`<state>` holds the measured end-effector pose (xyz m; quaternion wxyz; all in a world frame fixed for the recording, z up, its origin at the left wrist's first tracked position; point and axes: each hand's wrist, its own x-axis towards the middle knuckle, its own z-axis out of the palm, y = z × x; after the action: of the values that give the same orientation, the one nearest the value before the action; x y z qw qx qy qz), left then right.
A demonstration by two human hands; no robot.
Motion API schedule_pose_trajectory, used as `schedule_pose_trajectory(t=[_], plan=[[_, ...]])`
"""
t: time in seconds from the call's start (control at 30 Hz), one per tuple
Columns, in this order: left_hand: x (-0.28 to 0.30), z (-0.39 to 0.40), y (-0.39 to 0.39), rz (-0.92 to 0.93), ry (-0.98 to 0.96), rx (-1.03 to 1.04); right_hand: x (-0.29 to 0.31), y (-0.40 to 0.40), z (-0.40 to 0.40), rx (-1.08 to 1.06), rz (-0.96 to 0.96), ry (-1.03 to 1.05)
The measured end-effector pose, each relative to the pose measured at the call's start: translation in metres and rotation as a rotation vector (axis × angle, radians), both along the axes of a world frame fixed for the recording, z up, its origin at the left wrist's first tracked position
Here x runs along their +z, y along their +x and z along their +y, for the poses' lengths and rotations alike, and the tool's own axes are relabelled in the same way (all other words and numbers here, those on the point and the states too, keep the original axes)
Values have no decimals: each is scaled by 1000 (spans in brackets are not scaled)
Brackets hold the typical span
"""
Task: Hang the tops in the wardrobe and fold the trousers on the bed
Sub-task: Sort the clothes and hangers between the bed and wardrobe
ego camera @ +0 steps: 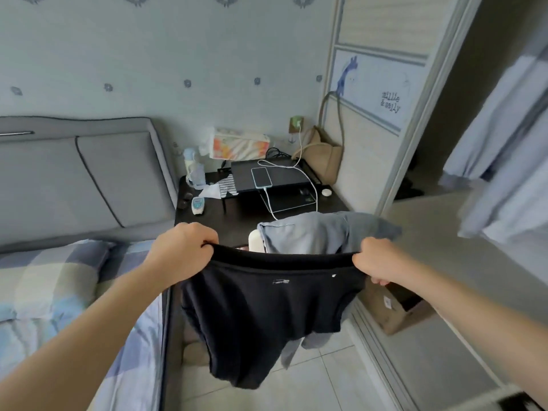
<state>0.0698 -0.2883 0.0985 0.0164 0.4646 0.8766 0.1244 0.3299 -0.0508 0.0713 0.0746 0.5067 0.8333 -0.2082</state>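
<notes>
Checked bed (53,280) near left, open wardrobe (444,262) right. Black shorts (267,315) hang mid-air between, in front of grey garment (314,232) draped on chair. Waistband stretched flat, likely readying fold. Left hand (181,250) and right hand (376,261) each clench one waistband end; shorts hang below both.

A home bedroom: padded bed (74,179), cluttered nightstand (237,215), open wardrobe (385,114) with hanging clothes (504,143).

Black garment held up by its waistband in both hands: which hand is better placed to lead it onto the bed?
The left hand. It grips the black garment at the waistband end nearest the checked blue bedspread, which lies on the left; the right hand holds the end toward the wardrobe side.
</notes>
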Motion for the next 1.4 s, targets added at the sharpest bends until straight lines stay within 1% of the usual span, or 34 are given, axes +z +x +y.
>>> schedule_pose_trajectory(t=[0.07,0.1,0.13,0.2,0.23,0.27,0.33,0.37,0.4,0.43,0.5,0.53,0.57,0.6,0.67,0.73,0.8,0.87,0.93,1.0,1.07,1.1,1.13,1.17,1.2,1.27,1.3,1.33,1.4], plan=[[-2,27,19,-36,-8,-16,3,25,20,-206,109,-277],[-3,38,27,-68,-17,-28,6,35,27,-285,205,-425],[-3,50,37,-113,-28,-55,10,46,35,-336,342,-539],[-2,74,55,-195,-77,-133,23,60,47,-421,702,-709],[-2,84,65,-211,-120,-170,29,64,51,-459,856,-757],[-2,95,75,-208,-179,-217,36,66,53,-485,963,-764],[-4,119,97,-186,-310,-318,48,69,58,-492,1052,-688],[-3,133,108,-186,-361,-375,53,70,60,-469,1051,-625],[-3,140,117,-229,-384,-430,56,68,57,-426,1022,-564],[-2,153,131,-314,-372,-491,60,69,57,-376,976,-482],[4,179,160,-604,-215,-563,65,71,59,-241,842,-307],[9,193,174,-751,-89,-591,67,72,60,-176,767,-231],[13,210,185,-847,54,-615,68,73,63,-119,698,-168],[17,224,193,-857,182,-627,71,73,64,-70,645,-112],[28,252,203,-727,322,-649,80,78,73,-32,615,-29],[34,275,204,-641,343,-698,94,85,87,-21,683,-23],[40,295,202,-592,313,-760,106,95,102,16,725,3],[49,317,198,-560,348,-770,111,104,117,17,721,112],[62,339,191,-605,426,-733,103,113,132,-26,643,277],[78,361,181,-691,506,-694,87,120,148,-96,466,374],[94,383,167,-773,612,-631,74,129,165,-215,289,340],[99,394,156,-833,667,-584,71,134,172,-282,254,311],[106,410,143,-887,704,-542,74,137,183,-346,274,292],[110,422,131,-878,707,-509,80,139,191,-411,357,259],[114,436,120,-802,689,-493,91,139,198,-477,497,216],[112,460,102,-563,620,-496,116,132,205,-572,804,78],[110,469,96,-446,565,-517,129,125,207,-577,900,36],[107,477,92,-344,479,-547,140,118,208,-545,933,38],[100,493,86,-151,255,-606,156,99,212,-458,912,116]])
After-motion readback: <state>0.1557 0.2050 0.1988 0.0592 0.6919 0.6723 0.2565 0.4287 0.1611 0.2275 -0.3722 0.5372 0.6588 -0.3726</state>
